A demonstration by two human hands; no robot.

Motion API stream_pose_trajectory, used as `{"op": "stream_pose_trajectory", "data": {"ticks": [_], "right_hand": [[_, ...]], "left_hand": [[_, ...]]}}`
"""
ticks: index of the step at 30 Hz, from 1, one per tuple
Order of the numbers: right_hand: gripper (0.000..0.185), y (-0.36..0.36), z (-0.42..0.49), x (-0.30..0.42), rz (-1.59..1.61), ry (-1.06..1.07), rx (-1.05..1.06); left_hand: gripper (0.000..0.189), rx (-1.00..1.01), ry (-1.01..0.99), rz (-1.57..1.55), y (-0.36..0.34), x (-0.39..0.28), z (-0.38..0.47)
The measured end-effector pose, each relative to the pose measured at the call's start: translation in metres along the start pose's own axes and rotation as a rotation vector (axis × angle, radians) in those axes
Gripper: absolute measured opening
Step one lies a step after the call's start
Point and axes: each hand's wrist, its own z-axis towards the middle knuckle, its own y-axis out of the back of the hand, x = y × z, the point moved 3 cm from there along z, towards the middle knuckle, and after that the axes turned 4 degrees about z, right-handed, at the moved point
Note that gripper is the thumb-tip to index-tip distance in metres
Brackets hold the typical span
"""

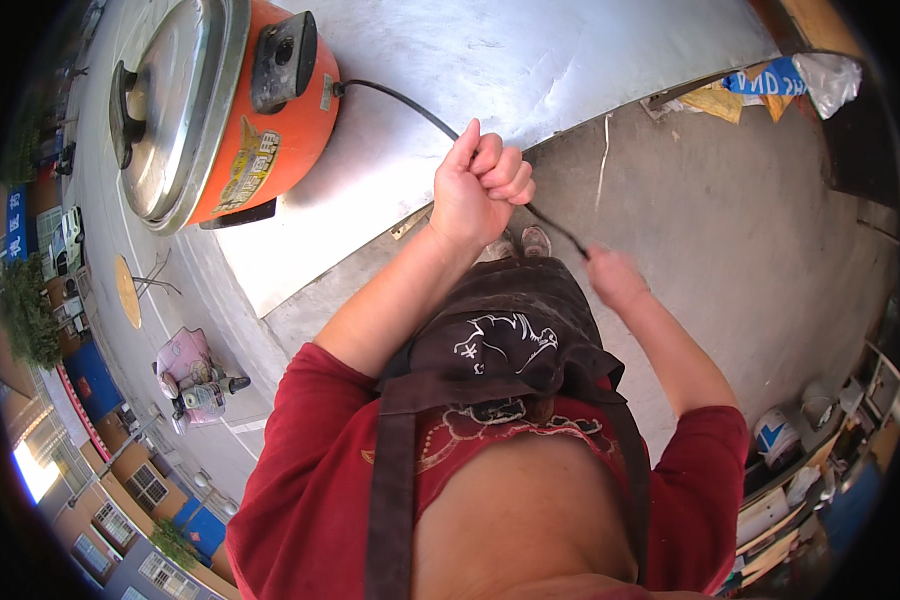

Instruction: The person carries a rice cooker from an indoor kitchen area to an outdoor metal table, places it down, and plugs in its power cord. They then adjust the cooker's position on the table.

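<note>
A large orange electric cooker [292,150] with a metal lid [172,112] and black handles stands on a metal-topped table [390,176]. From its side a black power cord [405,103] runs to my left hand [480,184], whose fingers are closed around it near the table's edge. Beyond that hand the cord continues down to my right hand [616,277], closed on it and slightly blurred, over the floor. The cord's far end cannot be seen.
Plastic bags and packaging [765,86] lie at the table's right edge. A white bucket [776,435] stands among stacked items at lower right. A scooter with a pink cover [187,360] and a round board [127,291] are outside at left.
</note>
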Motion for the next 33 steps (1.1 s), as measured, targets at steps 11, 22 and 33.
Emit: {"op": "stream_pose_trajectory", "data": {"ticks": [11,22,33], "right_hand": [[0.018,0.176,-0.033,-0.048,1.165,0.097,-0.331],[0.017,0.202,0.007,-0.072,0.797,-0.002,0.164],[0.019,0.161,0.052,-0.086,0.005,0.113,-0.144]], "left_hand": [[0.036,-0.539,0.026,-0.051,0.047,0.045,0.020],[0.023,-0.763,0.002,0.104,0.020,0.021,0.084],[0.030,-1.097,-0.674,0.088,0.103,-0.111,0.068]]}}
